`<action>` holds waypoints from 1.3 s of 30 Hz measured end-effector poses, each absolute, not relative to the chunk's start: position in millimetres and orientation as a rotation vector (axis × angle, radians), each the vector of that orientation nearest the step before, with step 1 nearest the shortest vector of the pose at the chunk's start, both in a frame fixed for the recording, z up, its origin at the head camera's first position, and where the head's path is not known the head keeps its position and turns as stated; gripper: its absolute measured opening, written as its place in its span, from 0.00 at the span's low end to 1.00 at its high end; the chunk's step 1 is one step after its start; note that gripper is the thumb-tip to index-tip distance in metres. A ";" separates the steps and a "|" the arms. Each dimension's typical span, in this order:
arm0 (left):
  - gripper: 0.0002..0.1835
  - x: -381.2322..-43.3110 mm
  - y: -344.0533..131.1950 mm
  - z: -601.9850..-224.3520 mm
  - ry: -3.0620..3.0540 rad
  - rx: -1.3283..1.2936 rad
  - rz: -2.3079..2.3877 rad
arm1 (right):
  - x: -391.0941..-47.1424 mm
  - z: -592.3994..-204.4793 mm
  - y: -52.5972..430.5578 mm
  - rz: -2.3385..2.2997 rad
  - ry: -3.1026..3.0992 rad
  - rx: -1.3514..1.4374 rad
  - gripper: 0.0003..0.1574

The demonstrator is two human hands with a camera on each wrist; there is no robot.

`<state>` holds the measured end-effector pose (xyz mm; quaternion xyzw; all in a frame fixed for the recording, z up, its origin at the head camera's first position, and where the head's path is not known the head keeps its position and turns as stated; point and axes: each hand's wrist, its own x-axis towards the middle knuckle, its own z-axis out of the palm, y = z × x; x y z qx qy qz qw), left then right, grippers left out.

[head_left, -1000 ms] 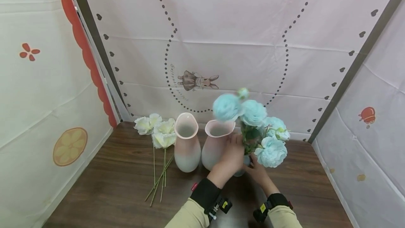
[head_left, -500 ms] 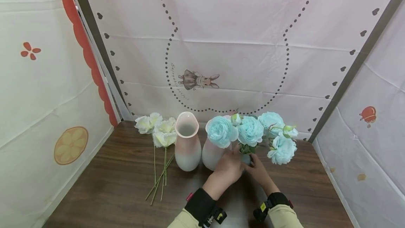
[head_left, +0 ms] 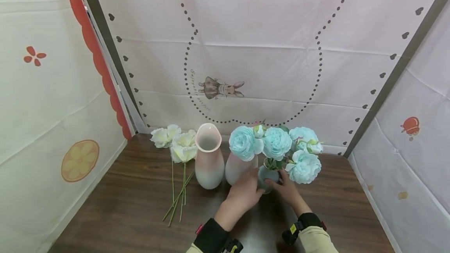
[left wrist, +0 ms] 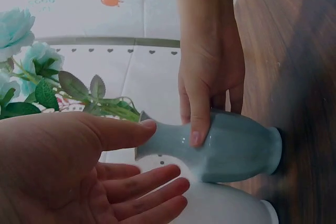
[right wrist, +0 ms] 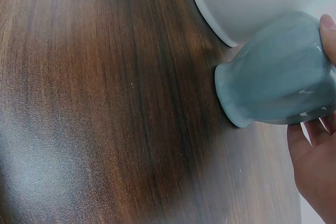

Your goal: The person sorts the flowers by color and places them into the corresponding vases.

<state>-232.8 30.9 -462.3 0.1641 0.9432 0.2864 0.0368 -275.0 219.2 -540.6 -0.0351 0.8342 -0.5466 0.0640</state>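
Observation:
Blue artificial flowers [head_left: 277,143] stand in a small blue-grey vase [head_left: 268,177], their heads spreading over its mouth. My right hand [head_left: 289,190] grips this vase from the right, thumb across its front and fingers behind, as the left wrist view shows. On the vase's left is my left hand [head_left: 243,193], its fingers loosely extended and holding nothing. In the left wrist view, the left thumb lies by the vase's rim; I cannot tell whether it touches. The green stems [left wrist: 123,109] go into the neck, and their lower ends are hidden inside.
A pink-and-white vase [head_left: 236,169] stands just left of the blue-grey one, partly hidden by blooms and the left hand. Farther left is a second pink-and-white vase [head_left: 209,163]. Several white flowers [head_left: 183,147] with crossed stems lie on the wooden table [head_left: 130,206]. Cloth walls enclose it.
The blue flowers have gone down into the blue-grey vase. My left hand has let go of their stems and moved down and left, while the right hand keeps its grip.

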 end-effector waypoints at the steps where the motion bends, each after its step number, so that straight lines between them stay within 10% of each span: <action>1: 0.29 -232.1 29.3 -462.7 2.892 0.502 0.881 | -274.6 -540.4 219.6 -1.646 2.508 -0.083 0.50; 39: 0.12 -226.0 -83.2 -515.2 2.787 0.293 1.026 | -274.7 -537.6 221.4 -1.574 2.503 -0.018 0.57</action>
